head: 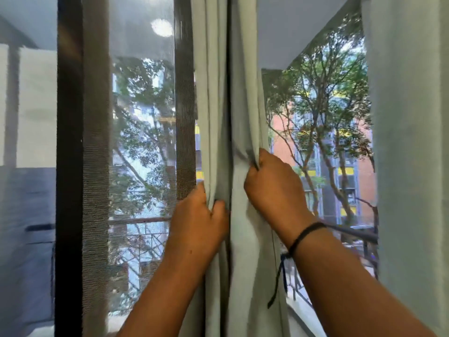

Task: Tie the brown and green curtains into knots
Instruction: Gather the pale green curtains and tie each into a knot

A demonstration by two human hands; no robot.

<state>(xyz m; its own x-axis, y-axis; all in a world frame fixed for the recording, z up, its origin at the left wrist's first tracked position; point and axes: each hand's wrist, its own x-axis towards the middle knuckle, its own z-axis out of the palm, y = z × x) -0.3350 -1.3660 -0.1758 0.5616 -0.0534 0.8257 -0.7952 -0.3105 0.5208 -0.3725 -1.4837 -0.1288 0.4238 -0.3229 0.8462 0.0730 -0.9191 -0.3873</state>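
Window with sheer brown mesh curtain (94,142); left hand (199,222) and right hand (272,188) each clutch pale green fabric curtain (243,105) folds. Gathering step; next, likely bunch and loop it.

Bare forearms, no sleeves; thin black cord bracelet (306,235) on right wrist, loose end dangling.

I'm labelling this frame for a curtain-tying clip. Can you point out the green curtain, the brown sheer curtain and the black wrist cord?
green curtain (245,113): head view, on the hanging folds above the hands.
brown sheer curtain (94,142): head view, on its dense vertical band at left.
black wrist cord (306,231): head view, on the band around the right wrist.
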